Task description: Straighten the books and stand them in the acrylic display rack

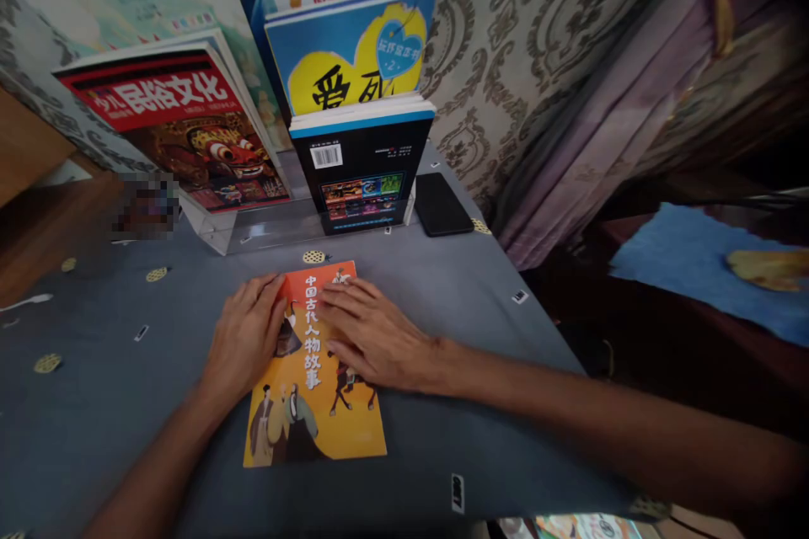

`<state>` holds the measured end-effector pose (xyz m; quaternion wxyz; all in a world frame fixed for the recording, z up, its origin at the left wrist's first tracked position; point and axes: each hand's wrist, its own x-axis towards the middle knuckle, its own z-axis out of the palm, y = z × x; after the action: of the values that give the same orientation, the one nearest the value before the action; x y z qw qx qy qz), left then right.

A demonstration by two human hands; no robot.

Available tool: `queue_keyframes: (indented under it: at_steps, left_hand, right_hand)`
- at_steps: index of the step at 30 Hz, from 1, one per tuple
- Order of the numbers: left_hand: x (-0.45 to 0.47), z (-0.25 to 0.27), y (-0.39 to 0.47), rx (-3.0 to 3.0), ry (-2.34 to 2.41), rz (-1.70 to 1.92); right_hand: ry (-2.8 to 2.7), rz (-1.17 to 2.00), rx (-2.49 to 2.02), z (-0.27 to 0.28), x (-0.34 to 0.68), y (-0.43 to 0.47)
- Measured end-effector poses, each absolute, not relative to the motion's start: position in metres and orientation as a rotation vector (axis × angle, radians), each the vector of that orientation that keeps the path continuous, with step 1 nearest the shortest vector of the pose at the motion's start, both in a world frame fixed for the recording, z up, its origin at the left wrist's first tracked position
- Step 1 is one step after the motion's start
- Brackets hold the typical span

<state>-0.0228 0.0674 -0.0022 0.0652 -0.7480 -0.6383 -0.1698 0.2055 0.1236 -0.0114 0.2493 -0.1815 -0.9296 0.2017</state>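
An orange-yellow book (314,413) with white Chinese characters and painted figures on its cover lies closed on the grey-blue tablecloth (170,379). My left hand (245,338) rests along its upper left edge, fingers extended and lying over the border. Across the upper right of the cover lies my right hand (376,337), flat, with its fingers pointing left and slightly apart. Neither hand grasps anything. Parts of the cover's sides are hidden under the hands.
Behind the book, a clear acrylic stand (265,227) holds a red magazine (208,135), a black book (366,168) and several picture books. A black phone (442,204) lies right of it. A white plastic spoon (31,301) lies far left. The table's right edge borders a purple curtain (607,101).
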Motion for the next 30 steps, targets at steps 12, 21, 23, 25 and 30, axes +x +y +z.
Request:
queue_keyframes:
  at_steps: [12,21,23,25,30]
  left_hand:
    - [-0.028,0.001,0.068,-2.288,-1.783,-0.299]
    - [-0.039,0.025,0.079,-2.472,-1.57,-0.035]
    - [-0.017,0.034,0.07,-2.478,-1.653,-0.065]
    - [0.01,0.039,0.056,-2.566,-1.668,-0.179]
    - [0.053,0.033,0.027,-2.464,-1.534,-0.114]
  right_hand:
    - [-2.344,0.681,-0.871,-0.02,0.214,0.152]
    - [-2.178,0.94,-0.961,-0.003,0.22,0.12]
    - [-2.157,1.006,-0.938,-0.002,0.219,0.118]
    - [-2.11,1.072,-0.909,-0.002,0.218,0.118]
    - [-1.988,1.229,-0.796,-0.004,0.219,0.123]
